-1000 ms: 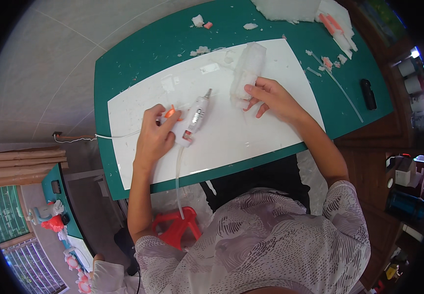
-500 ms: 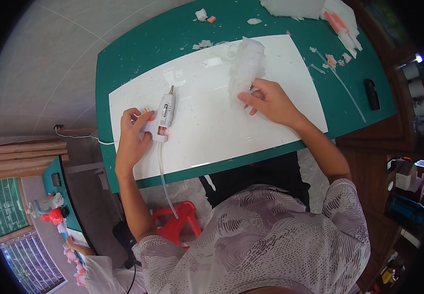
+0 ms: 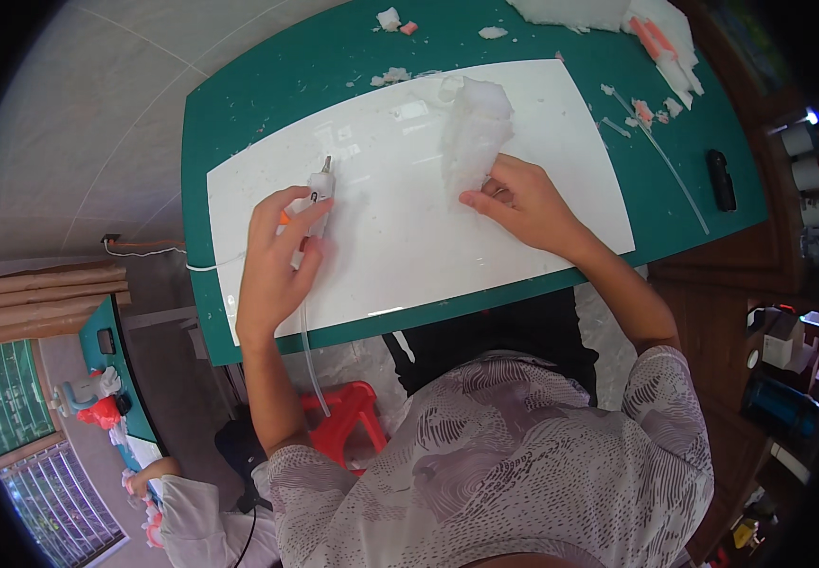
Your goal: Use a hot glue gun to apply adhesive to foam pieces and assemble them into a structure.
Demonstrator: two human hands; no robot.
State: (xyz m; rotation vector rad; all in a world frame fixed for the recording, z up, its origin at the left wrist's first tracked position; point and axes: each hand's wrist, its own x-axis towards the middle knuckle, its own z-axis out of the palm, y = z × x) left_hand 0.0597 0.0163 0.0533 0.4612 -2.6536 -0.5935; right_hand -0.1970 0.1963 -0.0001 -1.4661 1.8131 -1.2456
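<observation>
My left hand (image 3: 275, 257) grips a white glue gun (image 3: 320, 185) with an orange trigger, its nozzle pointing away from me over the white sheet (image 3: 409, 227). A clear glue stick (image 3: 307, 350) trails from the gun toward me past the table edge. My right hand (image 3: 528, 204) rests on the sheet and pinches the near end of a white fluffy foam piece (image 3: 474, 133) lying on it. The two hands are well apart.
The sheet lies on a green table (image 3: 239, 114). White and pink scraps (image 3: 660, 43) sit at the far right, with a thin clear rod (image 3: 670, 170) and a black marker-like object (image 3: 720, 180). A red stool (image 3: 348, 417) stands below. Another person's hand (image 3: 144, 473) shows at lower left.
My left hand carried the glue gun leftward, then brought it back toward the middle left of the sheet, nozzle pointing away. My right hand stays on the foam piece.
</observation>
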